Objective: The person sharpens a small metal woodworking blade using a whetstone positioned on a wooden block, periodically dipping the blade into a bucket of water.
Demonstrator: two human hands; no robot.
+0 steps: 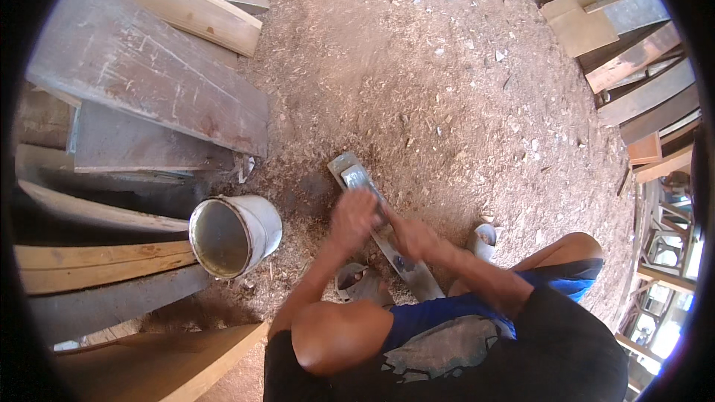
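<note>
A long narrow grey board (417, 277) lies slantwise on the ground before me, its near end by my legs. On its far part rests a wet-looking grey rectangular block (356, 176), probably a sharpening stone. My left hand (356, 216) presses down over the near end of this block, fingers closed and slightly blurred. Close beside it, my right hand (414, 240) is closed too, across the board. Between the two hands a small dark part shows, but its kind is hidden by the fingers.
A white bucket (261, 231) holding cloudy liquid stands left of my hands. Large planks (164, 74) and lumber (104, 257) are stacked at the left, more boards (633, 59) at the right. Wood chips cover the dirt floor (417, 89). My sandalled feet flank the board.
</note>
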